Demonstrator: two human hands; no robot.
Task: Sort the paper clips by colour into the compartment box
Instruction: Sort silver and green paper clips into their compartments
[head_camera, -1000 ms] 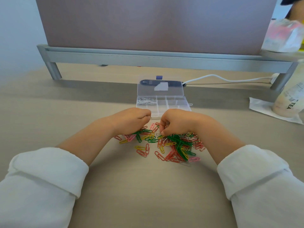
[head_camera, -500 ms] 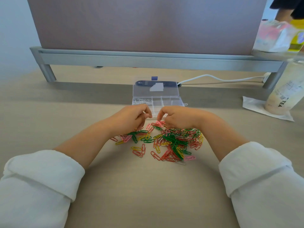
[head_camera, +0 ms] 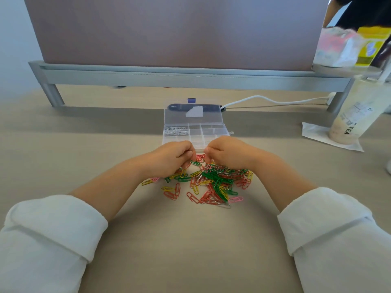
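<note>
Your left hand (head_camera: pixel 169 157) and right hand (head_camera: pixel 228 155) curl over the pile (head_camera: pixel 211 182) before the box (head_camera: pixel 220 132), grasp not discernible; only white clips (head_camera: pixel 175 131) are sorted, colours remain

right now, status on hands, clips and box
Left hand and right hand curled at pile far edge, grip unclear. Pile mostly unsorted; only white clips visible in compartment box. Nothing blocking box.

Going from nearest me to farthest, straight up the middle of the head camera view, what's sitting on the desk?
Pile of coloured paper clips → compartment box with its lid open → dark device just behind the box → grey metal rail under the big panel.
</note>
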